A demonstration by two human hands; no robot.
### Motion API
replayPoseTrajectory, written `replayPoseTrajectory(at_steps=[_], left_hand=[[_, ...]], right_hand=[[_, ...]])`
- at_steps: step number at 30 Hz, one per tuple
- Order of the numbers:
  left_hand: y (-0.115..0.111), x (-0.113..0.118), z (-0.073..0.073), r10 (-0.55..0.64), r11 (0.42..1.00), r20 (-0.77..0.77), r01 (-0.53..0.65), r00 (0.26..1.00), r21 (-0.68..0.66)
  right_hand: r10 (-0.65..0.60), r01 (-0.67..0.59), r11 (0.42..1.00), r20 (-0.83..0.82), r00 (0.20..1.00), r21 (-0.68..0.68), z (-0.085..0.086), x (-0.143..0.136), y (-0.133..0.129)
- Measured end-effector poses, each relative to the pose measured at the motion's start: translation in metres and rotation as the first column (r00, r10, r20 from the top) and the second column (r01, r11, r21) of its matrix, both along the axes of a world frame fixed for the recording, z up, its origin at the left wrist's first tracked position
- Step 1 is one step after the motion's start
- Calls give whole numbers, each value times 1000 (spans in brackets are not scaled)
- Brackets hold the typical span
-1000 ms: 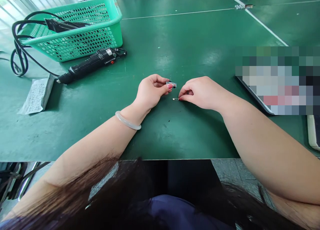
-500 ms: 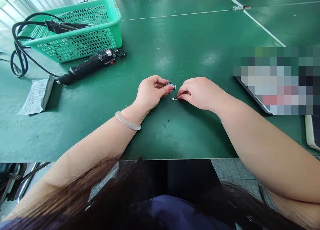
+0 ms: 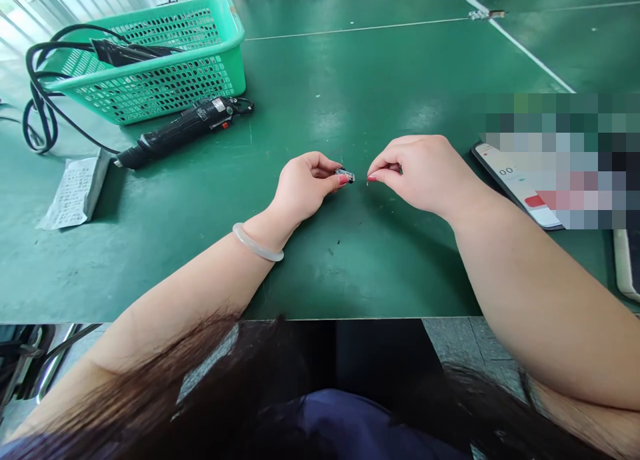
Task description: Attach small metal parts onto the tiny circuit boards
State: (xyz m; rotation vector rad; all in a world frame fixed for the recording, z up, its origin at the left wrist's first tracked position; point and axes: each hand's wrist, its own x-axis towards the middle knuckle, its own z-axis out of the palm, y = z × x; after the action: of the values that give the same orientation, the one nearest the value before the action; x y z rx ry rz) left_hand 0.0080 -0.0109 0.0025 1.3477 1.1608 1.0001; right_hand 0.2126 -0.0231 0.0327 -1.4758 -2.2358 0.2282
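My left hand (image 3: 307, 183) is closed, pinching a small silvery and dark part (image 3: 345, 175) between thumb and fingers just above the green table. A pale bangle circles the left wrist. To the right of it, my right hand (image 3: 417, 173) is closed too, its thumb and fingertip pressed together around a tiny metallic piece (image 3: 367, 183). Only a sliver of that piece shows, so its kind is unclear. A narrow gap separates the two hands' fingertips.
A green plastic basket (image 3: 150, 90) with black cabled items stands at the upper left. Before it lie a black electric screwdriver (image 3: 185, 130) and a folded paper packet with writing (image 3: 73, 190). A phone (image 3: 515, 177), partly blurred out, lies at right on the green table (image 3: 310, 267).
My right hand has lifted and shifted right, away from the left hand. The tiny metallic piece at its fingertips now shows less. My left hand has hardly moved.
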Motion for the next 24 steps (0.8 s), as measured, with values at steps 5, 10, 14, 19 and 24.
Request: replayPoseTrajectory(at_steps=[5,10,14,19,24], left_hand=[[0,0,1,-3,1000,-23,3,1000,4],[0,0,1,-4,1000,-31,5,1000,16],[0,0,1,6,1000,-21,-6,1000,25],[-1,0,2,3,1000,-27,-2,1000,28],[-1,1,3,3,1000,-17,-3,1000,26]], right_hand=[[-59,59,998,-55,997,-4,3,-4,-3],[-125,116,981,-53,991,-154,-1,-9,0],[-157,143,962,-43,987,-233,-4,-4,6],[-179,193,932,74,981,-307,2,7,8],[-149,184,930,131,980,-318,4,8,6]])
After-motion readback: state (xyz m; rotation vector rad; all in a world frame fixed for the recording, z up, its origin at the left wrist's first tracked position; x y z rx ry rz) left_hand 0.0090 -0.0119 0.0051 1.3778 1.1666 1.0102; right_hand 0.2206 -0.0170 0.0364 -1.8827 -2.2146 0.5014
